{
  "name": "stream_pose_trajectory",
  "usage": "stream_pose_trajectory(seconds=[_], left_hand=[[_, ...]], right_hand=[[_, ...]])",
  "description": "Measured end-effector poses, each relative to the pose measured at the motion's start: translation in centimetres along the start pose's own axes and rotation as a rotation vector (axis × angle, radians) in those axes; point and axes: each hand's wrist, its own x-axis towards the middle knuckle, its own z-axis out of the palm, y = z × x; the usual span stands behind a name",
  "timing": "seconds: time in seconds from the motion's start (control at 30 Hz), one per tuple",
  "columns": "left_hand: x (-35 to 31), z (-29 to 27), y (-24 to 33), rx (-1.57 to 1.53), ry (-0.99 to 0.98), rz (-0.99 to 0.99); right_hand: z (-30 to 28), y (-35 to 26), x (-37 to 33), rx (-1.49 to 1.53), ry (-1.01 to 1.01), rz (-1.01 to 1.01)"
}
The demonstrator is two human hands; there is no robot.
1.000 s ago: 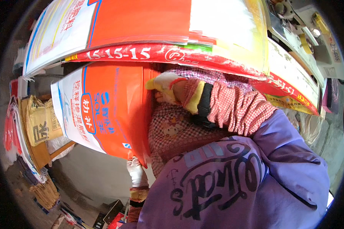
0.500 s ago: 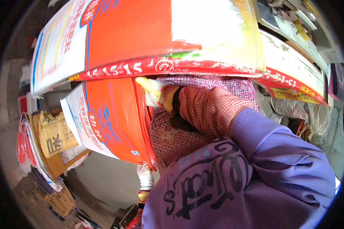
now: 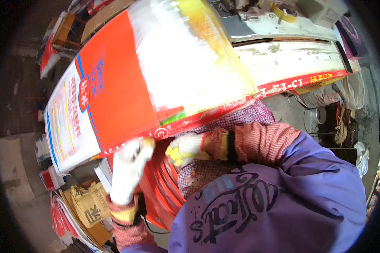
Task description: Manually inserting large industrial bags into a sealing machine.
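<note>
A flat printed sack (image 3: 118, 80), red, white and yellow, lies across the table in front of me, its red near edge slanting up to the right. My left hand (image 3: 131, 166), in a white glove, is at that edge with its fingers curled; what they hold is hidden. To its right, my right hand (image 3: 188, 149), in a white and yellow glove, is closed just below the edge, and I cannot make out what is in it. Below and between the hands, several folded red sacks (image 3: 162, 181) stand against my checked apron (image 3: 198, 177), partly covered by my left arm.
Further right on the table, another printed sack edge (image 3: 299, 86) runs beside a white, scuffed surface (image 3: 291, 59). Behind it is a machine with a roll of yellow tape (image 3: 284, 10). Brown paper sacks (image 3: 88, 202) and bundled red sacks (image 3: 63, 221) stand on the floor at the left.
My left hand has risen from the bottom of the red sacks to the table edge. My right hand has moved lower in the view. The view has turned, and the table sack now slants.
</note>
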Motion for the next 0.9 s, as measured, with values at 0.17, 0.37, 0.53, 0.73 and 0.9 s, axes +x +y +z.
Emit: stream_pose_trajectory(seconds=[0.17, 0.37, 0.53, 0.73, 0.9], left_hand=[[12.7, 1.8, 5.9, 0.317, 0.381, 0.645], [14.6, 1.1, 6.4, 0.437, 0.274, 0.446], [10.1, 1.4, 6.9, 0.538, 0.406, 0.758], [8.5, 0.8, 7.2, 0.651, 0.368, 0.988], [9.4, 0.4, 6.5, -0.414, 0.294, 0.308]], right_hand=[[1.9, -5.1, -8.1, -0.456, -0.052, -0.068], [-1.4, -8.9, -13.6, -0.421, 0.033, -0.536], [-2.7, -16.0, -14.8, 0.049, 0.651, -0.546], [-4.0, -19.3, -9.9, -0.368, 0.636, -0.447], [-3.0, -21.3, -9.0, -1.053, 0.823, -0.435]])
